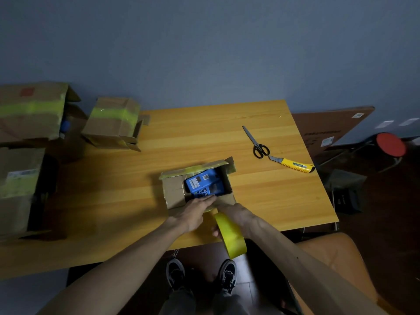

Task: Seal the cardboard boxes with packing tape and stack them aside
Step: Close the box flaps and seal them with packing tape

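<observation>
Squarely in the middle of the wooden tabletop (pixel 261 196) sits a small cardboard box (pixel 173 192), its top not closed, with a blue device (pixel 204 181) lying inside it (a printed label and dark buttons face up). Yellow-green tape runs along the box's far flap, which stands raised.

The left hand (pixel 195 211) lies flat on the box's near edge, fingers straight and together, their tips reaching just over the opening toward the blue device. The right hand (pixel 234 213) is just beside it at the near right corner of the box, and it grips a roll of yellow packing tape (pixel 230 237); fingertips show curled round the roll's left rim. The roll hangs past the tabletop's near edge, and its upper end comes right up to the box's near wall, though I cannot tell whether tape is stuck there.

At the far right of the tabletop lie black-handled scissors (pixel 258 144), and just beside them a yellow utility knife (pixel 295 165), its blade end near the scissor handles.

On the left, well apart from the open box, stand three cardboard boxes banded with yellow-green tape: a smaller taped box (pixel 113 120) on the tabletop's far left corner, a larger taped box (pixel 31 110) beyond it, and a labelled box (pixel 18 178) at the frame's left edge.

A red stool (pixel 391 145) stands on the floor to the right.
</observation>
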